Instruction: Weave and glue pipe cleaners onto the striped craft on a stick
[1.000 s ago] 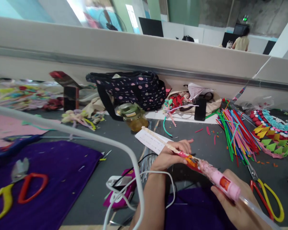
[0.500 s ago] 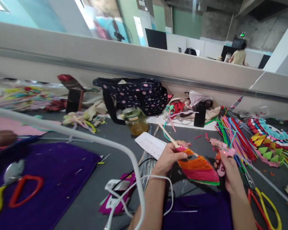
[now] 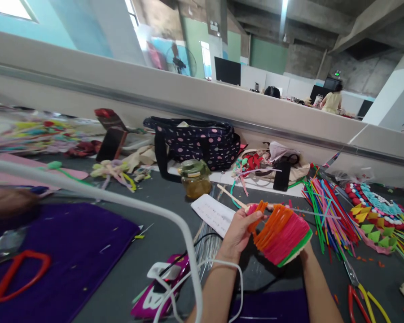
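Grips craft piece (image 3: 286,238) in left hand (image 3: 239,231), with coloured strips (image 3: 273,225) laid, gap near stick (image 3: 234,197) apparently unfilled; cannot tell hold of right hand (image 3: 306,255) (mostly hidden).

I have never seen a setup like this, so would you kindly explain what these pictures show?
There is no robot here: a person works with two bare hands, seen from a camera worn on the head, looking forward and down. The left hand grips an orange, pink and green striped piece near its pale stick. The right hand is mostly hidden behind it, so its grip cannot be told. On the dark table are a jar, a spotted bag, colourful strips, scissors and a purple cloth. Far left is a blurred hand, apparently another person's.
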The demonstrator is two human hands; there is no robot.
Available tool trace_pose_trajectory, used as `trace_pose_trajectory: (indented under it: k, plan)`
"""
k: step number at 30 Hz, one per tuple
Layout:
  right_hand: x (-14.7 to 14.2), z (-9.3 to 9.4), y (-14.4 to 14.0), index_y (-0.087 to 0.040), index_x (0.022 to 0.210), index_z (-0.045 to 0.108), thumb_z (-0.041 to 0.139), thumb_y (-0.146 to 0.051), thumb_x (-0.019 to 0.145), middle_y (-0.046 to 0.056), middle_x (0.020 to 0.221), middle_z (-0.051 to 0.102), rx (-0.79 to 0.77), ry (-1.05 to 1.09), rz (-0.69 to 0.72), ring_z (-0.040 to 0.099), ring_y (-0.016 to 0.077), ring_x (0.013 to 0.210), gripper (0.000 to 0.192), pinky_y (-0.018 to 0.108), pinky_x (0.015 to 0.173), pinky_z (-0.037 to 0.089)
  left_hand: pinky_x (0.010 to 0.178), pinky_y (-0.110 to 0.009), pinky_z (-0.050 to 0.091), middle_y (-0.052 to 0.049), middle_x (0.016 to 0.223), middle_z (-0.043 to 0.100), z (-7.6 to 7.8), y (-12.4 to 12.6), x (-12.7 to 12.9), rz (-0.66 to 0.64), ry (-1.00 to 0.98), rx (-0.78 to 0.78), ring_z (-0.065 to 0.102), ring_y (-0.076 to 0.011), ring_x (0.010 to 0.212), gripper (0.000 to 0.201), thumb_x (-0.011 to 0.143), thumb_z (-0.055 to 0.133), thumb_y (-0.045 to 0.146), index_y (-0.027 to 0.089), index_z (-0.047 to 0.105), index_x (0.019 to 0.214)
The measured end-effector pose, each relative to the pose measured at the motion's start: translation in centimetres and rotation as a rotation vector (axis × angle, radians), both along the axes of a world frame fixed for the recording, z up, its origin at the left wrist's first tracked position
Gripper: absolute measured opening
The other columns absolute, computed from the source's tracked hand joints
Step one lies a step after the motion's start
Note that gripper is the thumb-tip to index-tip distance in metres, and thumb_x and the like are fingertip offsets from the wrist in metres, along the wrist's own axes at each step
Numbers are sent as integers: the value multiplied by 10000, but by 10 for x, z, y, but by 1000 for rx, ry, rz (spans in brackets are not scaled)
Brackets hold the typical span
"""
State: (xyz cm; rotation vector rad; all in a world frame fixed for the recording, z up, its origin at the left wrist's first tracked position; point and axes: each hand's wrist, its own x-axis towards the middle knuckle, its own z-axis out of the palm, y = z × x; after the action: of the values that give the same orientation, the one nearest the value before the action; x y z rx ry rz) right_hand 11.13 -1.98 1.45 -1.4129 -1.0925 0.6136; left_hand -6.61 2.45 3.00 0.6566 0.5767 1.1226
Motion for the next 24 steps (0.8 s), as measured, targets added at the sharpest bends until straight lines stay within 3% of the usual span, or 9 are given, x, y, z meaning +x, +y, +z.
trace_pose_trajectory:
  k: [8,16,24]
  plan:
    - [27,-11,-21,-164,978,705,604,-645,756,75,820,732,69,544,11,670,226,760,539,337,716,517,560,-199,483,-6,668,724,-12,-2,26,138,7,-159,615,-99,544,348,498,879,166,112,694,788]
    - [21,-11,-26,-164,983,709,725,-441,738,76,888,740,96,329,-74,654,211,785,369,320,713,509,576,-197,495,-34,698,741,-16,-2,29,199,-18,-199,649,-117,585,339,508,871,169,108,690,788]
    - [28,-14,-25,-178,926,716,735,-422,725,51,855,743,99,410,-114,656,189,741,317,299,686,504,543,-193,470,-22,661,720,-25,2,28,146,133,-189,624,-107,546,366,523,882,238,112,682,802]
